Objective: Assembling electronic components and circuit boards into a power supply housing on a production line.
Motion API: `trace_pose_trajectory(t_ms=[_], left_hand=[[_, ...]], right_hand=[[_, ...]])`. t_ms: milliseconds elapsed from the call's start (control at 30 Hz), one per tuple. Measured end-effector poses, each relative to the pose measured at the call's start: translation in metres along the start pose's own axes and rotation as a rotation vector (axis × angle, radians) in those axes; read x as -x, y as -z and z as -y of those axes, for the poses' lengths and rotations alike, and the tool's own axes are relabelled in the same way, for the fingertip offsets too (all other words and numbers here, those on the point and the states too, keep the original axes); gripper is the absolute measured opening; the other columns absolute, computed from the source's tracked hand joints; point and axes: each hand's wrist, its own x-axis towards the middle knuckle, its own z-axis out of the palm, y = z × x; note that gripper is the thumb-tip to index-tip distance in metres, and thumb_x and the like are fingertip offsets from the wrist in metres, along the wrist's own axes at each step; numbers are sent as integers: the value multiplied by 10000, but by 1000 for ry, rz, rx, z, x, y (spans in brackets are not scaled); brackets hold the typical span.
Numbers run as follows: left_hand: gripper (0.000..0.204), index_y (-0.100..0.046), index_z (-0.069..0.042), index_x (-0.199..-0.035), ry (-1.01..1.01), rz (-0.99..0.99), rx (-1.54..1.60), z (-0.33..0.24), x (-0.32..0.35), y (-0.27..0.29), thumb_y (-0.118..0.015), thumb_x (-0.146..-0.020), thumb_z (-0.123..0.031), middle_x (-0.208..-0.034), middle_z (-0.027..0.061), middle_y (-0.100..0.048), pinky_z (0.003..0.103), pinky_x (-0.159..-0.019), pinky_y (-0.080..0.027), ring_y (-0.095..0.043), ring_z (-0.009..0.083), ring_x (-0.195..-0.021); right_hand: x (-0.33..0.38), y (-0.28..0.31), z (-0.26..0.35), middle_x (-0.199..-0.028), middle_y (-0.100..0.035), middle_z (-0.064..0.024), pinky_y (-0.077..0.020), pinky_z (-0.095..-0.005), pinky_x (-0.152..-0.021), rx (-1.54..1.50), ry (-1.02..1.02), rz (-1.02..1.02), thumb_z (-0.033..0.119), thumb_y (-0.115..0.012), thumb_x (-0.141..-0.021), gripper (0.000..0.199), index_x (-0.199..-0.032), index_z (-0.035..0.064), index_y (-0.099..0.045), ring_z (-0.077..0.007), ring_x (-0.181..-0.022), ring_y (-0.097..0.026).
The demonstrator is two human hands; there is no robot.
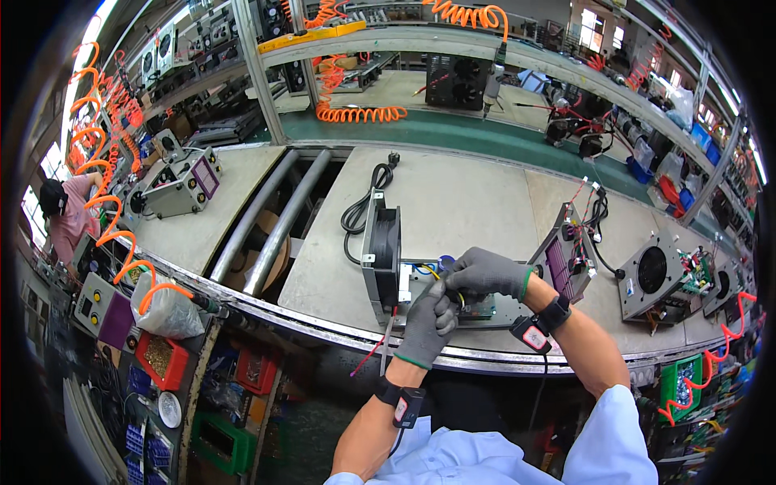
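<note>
the open metal chassis (453, 303) sits at the near edge of the surface (477, 202), right in front of you, with its fan panel (383, 255) standing upright at the left end and a black power cord (361, 206) trailing away behind it. your left hand (426, 323) is curled closed over the wiring inside the tray, and your right hand (483, 275) pinches the yellow wire (437, 275) just above it. both gloved hands touch. red leads (373, 349) hang loose over the near edge, so i judge the wiring only partly done, with no cover fitted yet. to your right stand a purple-faced panel (566, 259) and another fan unit (651, 275); orange coiled hose (113, 226) hangs at the left.
</note>
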Motion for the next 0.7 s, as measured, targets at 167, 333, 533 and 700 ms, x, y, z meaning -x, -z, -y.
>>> trace_pose_trajectory(t_ms=[167,333,533,700], left_hand=[[187,-503,-163,-885,-52,6,-2,4,-6,10,-519,-1048,-253,-561,-84,-310,197,-339,-226,-257,37,-387],[245,-518,-172,-838,-102,-49,-202,0,-5,4,-529,-1046,-302,-561,-81,-353,207,-347,-246,-291,45,-388],[269,-512,-173,-824,-115,-68,-177,-7,1,-2,-561,-1021,-350,-608,-66,-418,205,-377,-278,-372,49,-431],[226,-541,-148,-843,-139,-221,-422,3,3,1,-540,-1004,-305,-617,-43,-444,220,-399,-300,-405,71,-449]], right_hand=[[1,1,1,-657,-685,-94,-516,-318,-527,109,9,81,264,-629,-847,248,-811,46,-740,-193,-557,-659],[14,-18,15,-786,-691,-203,-543,-461,-732,699,205,-293,330,-587,-841,313,-898,62,-738,-389,-729,-664],[15,-9,31,-853,-706,-210,-544,-471,-786,404,60,-144,296,-553,-903,320,-931,33,-733,-394,-807,-684],[2,-4,20,-940,-712,-215,-534,-471,-851,655,102,-324,314,-559,-916,342,-961,16,-719,-400,-890,-682]])
